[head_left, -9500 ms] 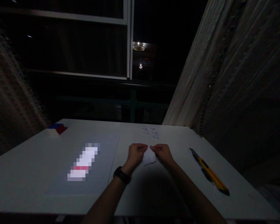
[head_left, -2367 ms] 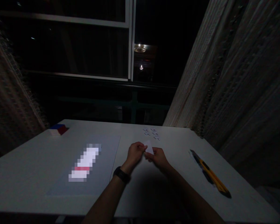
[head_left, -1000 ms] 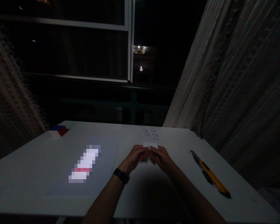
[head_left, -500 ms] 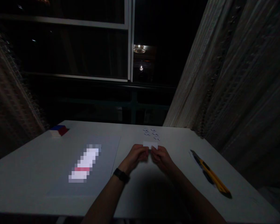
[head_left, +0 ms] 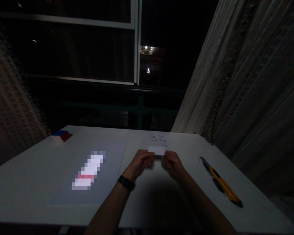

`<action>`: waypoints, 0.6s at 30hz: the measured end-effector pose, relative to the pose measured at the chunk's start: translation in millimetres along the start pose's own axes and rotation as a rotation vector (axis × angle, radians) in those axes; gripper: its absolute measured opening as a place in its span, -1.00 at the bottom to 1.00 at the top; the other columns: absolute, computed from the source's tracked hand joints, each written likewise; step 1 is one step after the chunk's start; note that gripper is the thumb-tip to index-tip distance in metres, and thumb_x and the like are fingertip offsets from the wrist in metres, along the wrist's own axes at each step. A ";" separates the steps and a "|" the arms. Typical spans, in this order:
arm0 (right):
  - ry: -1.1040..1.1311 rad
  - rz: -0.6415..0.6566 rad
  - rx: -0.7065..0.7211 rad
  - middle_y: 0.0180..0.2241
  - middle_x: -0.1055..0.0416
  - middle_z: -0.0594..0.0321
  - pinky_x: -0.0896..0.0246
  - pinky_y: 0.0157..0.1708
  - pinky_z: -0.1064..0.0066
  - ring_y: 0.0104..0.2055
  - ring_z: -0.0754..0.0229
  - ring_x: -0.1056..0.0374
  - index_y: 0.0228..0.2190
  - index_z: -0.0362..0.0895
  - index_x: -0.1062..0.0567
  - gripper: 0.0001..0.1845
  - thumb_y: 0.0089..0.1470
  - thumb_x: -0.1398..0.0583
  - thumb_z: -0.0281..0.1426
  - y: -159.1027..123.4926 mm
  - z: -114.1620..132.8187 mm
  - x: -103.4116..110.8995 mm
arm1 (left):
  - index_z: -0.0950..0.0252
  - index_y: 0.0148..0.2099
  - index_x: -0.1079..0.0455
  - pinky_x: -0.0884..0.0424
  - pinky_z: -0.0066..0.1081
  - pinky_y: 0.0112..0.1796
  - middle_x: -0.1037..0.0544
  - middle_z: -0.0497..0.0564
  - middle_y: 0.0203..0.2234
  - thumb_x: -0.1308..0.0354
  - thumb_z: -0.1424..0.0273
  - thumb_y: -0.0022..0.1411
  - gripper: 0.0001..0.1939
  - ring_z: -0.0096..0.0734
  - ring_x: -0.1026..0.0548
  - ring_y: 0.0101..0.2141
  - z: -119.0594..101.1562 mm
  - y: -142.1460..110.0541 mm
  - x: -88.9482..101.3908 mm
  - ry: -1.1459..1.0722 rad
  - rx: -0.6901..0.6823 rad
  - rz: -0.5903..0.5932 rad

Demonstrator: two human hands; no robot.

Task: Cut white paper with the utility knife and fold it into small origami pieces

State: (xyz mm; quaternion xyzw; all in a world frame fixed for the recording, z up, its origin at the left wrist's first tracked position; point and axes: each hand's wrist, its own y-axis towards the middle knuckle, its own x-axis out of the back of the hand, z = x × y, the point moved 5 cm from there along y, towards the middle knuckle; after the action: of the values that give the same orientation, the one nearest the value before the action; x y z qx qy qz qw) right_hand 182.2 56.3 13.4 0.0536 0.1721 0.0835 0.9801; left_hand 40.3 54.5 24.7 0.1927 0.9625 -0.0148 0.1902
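A small blank white piece of paper (head_left: 156, 150) is held up over the middle of the table. My left hand (head_left: 142, 160) pinches its left end between thumb and fingers, and a dark band circles that wrist. At the right end, my right hand (head_left: 173, 161) is closed with thumb and fingertips at the edge of the paper. Just beyond the hands lie several small pieces with dark marks (head_left: 158, 140), too small to make out.
On the right rests a yellow and black utility knife (head_left: 221, 182), blade extended. A large pale sheet (head_left: 107, 192) with a pixelated bright patch lies on the left of the white table (head_left: 26, 182). Behind it sits a blue, white and red block (head_left: 60, 136). Curtains (head_left: 198, 81) flank the dark window.
My right hand has slid outward to the right end of the paper, uncovering more of it. The paper and my left hand have shifted slightly left and up.
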 end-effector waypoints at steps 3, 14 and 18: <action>-0.039 -0.106 0.157 -0.66 -0.32 0.36 0.00 -0.72 0.55 -0.69 0.39 -0.11 -0.54 -0.12 -0.37 -0.72 -0.24 -0.32 -0.24 0.3 17.8 6.4 | 0.38 -0.63 -0.32 0.00 -0.54 -0.68 -0.24 -0.14 -0.81 -0.24 0.35 -0.08 -0.76 -0.65 -0.18 -0.76 -0.9 2.8 7.7 -0.086 -0.032 -0.082; -0.407 -0.149 0.194 -0.36 -0.50 0.18 -0.30 -0.30 0.28 -0.32 0.11 -0.38 -0.37 -0.10 -0.53 -0.67 -0.30 -0.34 -0.29 0.4 18.9 0.6 | 0.38 -0.60 -0.30 -0.10 -0.53 -0.65 -0.27 -0.11 -0.78 -0.19 0.22 0.02 -0.66 -0.61 -0.23 -0.72 5.1 5.8 5.6 0.070 -0.066 -0.032; -0.378 -0.196 0.199 -0.42 -0.51 0.18 -0.31 -0.35 0.33 -0.38 0.13 -0.40 -0.40 -0.14 -0.54 -0.66 -0.26 -0.33 -0.21 2.6 16.0 5.4 | 0.38 -0.39 -0.34 -0.12 -0.60 -0.67 -0.41 -0.06 -0.65 -0.22 0.15 0.00 -0.64 -0.60 -0.32 -0.67 5.7 9.1 7.0 0.248 -0.092 -0.122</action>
State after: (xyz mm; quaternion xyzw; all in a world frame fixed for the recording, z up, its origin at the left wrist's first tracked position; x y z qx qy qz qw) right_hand 192.3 58.6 26.9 0.1478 -0.0028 -0.0413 0.9882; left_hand 39.8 64.9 17.2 0.1251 0.9882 0.0418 0.0775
